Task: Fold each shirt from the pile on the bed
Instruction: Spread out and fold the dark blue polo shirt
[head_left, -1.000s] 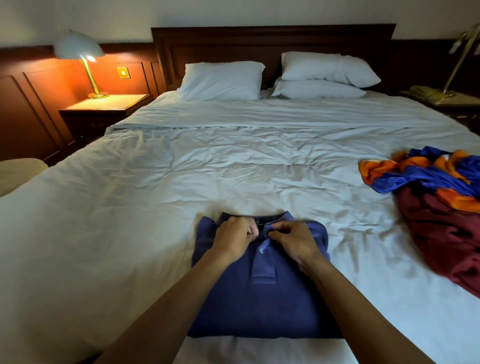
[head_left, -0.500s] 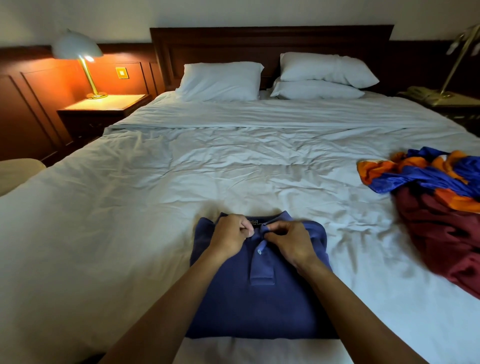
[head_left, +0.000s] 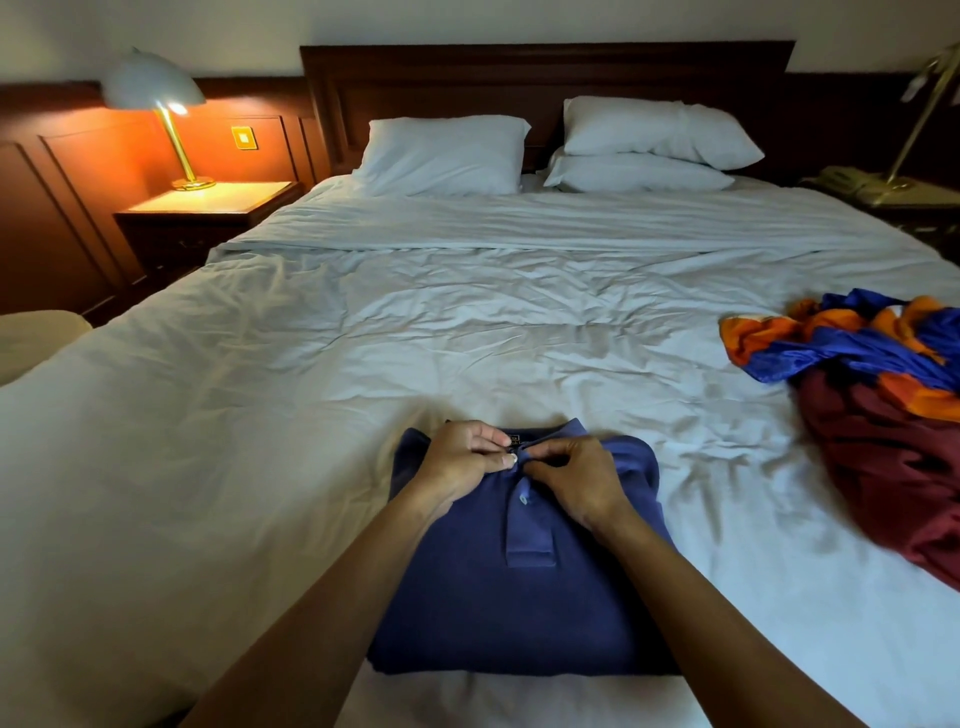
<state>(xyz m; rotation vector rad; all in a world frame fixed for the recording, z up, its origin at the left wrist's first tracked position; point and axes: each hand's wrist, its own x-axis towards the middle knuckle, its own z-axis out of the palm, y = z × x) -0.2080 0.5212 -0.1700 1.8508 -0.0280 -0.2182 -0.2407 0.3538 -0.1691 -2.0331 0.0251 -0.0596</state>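
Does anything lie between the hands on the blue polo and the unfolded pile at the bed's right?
Nothing visible. The left hand and right hand pinch the collar of the blue polo; only wrinkled sheet lies between them and the pile.

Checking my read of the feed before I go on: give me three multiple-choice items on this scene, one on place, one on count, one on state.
1. Where does the pile lie?
A. on the bed's right side
B. on the nightstand
C. on the floor

2. How many pillows?
A. two
B. three
C. four

3. What are the left hand and right hand doing?
A. lying flat on the sheet
B. pinching the polo
C. lifting the pile

Key: 1 A, it lies crumpled at the right edge. 2 B, one at left, two stacked at right. 3 B, the fingers meet at its neck.
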